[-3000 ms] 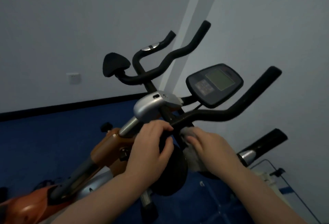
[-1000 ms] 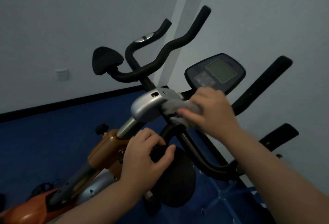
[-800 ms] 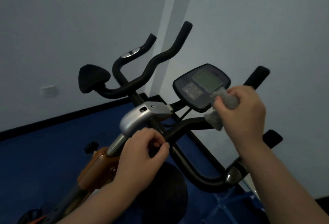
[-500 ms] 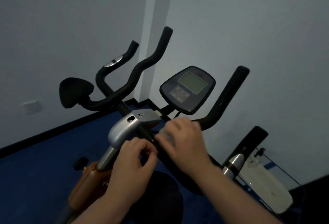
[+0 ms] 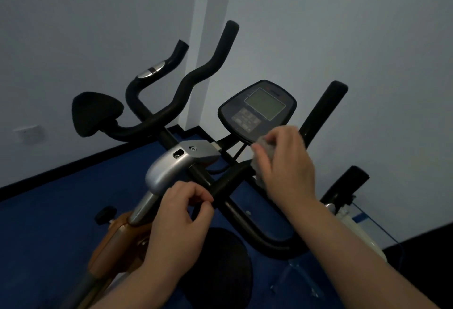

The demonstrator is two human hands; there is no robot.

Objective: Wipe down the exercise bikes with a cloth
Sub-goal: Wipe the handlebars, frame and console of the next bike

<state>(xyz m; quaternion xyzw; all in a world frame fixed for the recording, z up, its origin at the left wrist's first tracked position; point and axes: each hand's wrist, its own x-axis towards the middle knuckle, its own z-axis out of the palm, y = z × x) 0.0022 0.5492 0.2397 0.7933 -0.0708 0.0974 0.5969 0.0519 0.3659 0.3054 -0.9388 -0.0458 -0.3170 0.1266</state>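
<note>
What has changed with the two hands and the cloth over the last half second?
The right hand, still gripping the grey cloth, slid outward along the black handlebar, away from the left hand and to just below the display console. The left hand kept its grip near the silver clamp.

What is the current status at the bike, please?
Right hand grips cloth on handlebar below console. Left hand holds handlebar stem. Nothing in the way.
</note>
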